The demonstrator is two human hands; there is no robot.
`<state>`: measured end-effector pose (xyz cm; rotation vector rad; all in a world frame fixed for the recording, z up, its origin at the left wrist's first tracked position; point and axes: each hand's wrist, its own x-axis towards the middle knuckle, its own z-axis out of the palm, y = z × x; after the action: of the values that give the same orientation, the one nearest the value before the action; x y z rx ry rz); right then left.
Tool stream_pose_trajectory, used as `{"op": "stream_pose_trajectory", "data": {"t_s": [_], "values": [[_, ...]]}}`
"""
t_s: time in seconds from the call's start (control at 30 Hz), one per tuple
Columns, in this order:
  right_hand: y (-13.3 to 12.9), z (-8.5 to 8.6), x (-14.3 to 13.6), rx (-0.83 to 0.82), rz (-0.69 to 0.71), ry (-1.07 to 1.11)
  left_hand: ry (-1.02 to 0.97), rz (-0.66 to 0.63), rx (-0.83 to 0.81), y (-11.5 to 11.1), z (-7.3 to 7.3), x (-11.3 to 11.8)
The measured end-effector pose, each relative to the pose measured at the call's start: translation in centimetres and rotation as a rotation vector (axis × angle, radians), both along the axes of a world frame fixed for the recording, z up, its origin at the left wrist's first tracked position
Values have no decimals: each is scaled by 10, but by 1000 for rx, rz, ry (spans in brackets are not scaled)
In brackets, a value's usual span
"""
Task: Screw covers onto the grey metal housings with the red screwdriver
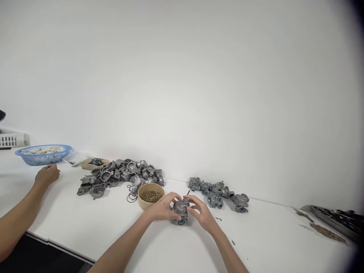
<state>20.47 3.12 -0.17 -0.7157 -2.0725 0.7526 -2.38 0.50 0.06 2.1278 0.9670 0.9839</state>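
Note:
A grey metal carburetor [179,208] stands on the white table in front of me, a round port at its lower front. My left hand [164,206] wraps its fingers and thumb around the left side of it. On the opposite side, the bent fingers of my right hand [198,211] press against the upper right of the body. A thin dark pin [188,192] sticks up by those fingertips; whether they pinch it I cannot tell. Just left of the carburetor sits a round cardboard bowl [143,205] holding many small brass-coloured screws [150,196].
Grey metal bowl parts [125,172] are heaped at left, with black rings [132,197] nearby. Carburetor bodies [216,191] lie along the wall. Small dark pins [233,242] lie right. A co-worker's arm [31,204] reaches near a blue basket [42,159]. A tray [335,223] stands far right.

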Motion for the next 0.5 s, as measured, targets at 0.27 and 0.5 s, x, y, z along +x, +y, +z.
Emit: {"op": "stream_pose_trajectory", "data": {"t_s": [0.27,0.5], "values": [[2,3,13,35,21,-34,81,98,42,-5,-3,7],[3,4,16,42,10,-140,96,203,148,-12,-9,20]]}}
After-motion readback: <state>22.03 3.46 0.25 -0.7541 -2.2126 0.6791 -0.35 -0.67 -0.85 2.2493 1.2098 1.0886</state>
